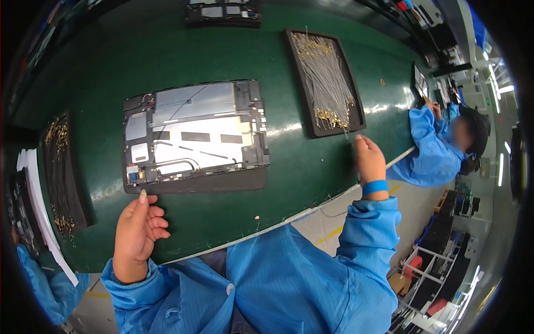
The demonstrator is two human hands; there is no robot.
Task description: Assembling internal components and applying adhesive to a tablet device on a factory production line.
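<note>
In front of me an opened tablet-like device lies on a black foam pad, its inner boards and silvery plates showing. My left hand is near the pad's lower left corner, thumb up and fingers loosely curled apart, holding nothing. To the right stands a black tray full of thin grey cables with gold-coloured ends. My right hand is just off the tray's near right corner, thumb and forefinger pinched together. One cable end pokes over the rim close to those fingertips; what they pinch is too fine to make out.
Another black pad with gold-ended cables lies at the left, beside white sheets. A further opened device sits at the far edge of the green table. At right a co-worker in blue handles a device; another blue sleeve shows at lower left.
</note>
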